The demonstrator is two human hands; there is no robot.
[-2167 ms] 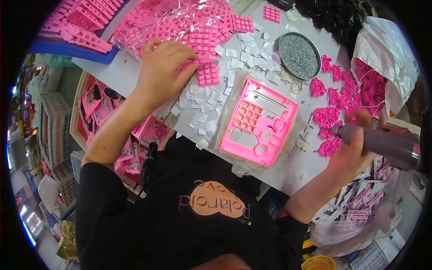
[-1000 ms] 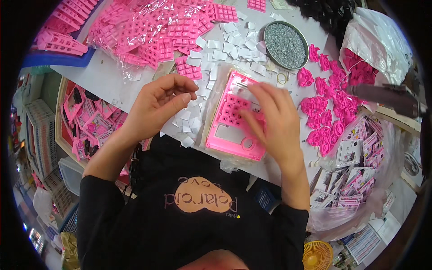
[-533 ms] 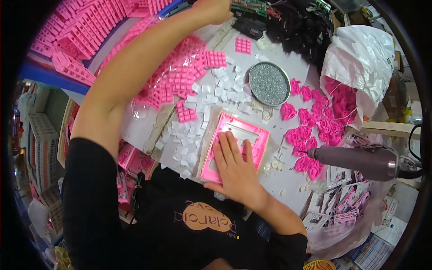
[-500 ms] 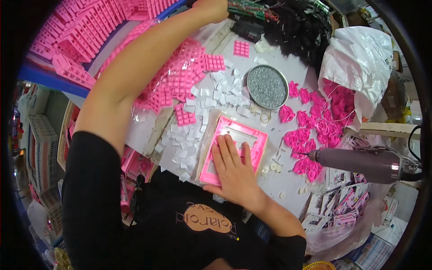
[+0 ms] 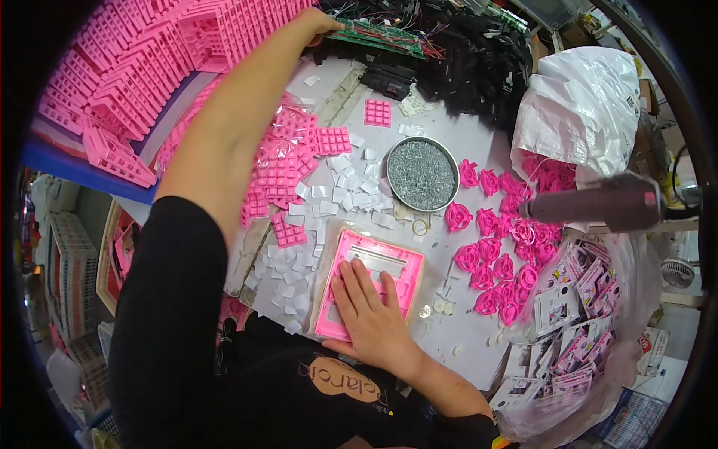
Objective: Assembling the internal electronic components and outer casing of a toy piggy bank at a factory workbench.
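Note:
My left hand (image 5: 320,27) reaches to the far edge of the bench, its fingers closed on the near-left end of a green circuit board (image 5: 378,37) with thin wires; the fingertips are partly hidden. Flat on a pink plastic housing (image 5: 404,288) rests my right hand (image 5: 372,314), palm down with fingers stretched out. The housing has a rectangular window and lies on a clear plastic-wrapped pad near my body. White paper squares (image 5: 299,258) are scattered left of it, along with pink keypads (image 5: 288,176).
A round tin of small metal screws (image 5: 422,176) stands beyond the housing. Pink rotary parts (image 5: 490,251) lie on the right, below a hanging electric screwdriver (image 5: 598,206). A white bag (image 5: 587,101), black parts (image 5: 471,60), bagged printed pieces (image 5: 572,322) and stacked pink housings (image 5: 134,75) surround the bench.
My view has shifted, showing more of the far side. My left hand has moved farther out to the board's left end. The screwdriver has swung away; my right hand stays on the housing.

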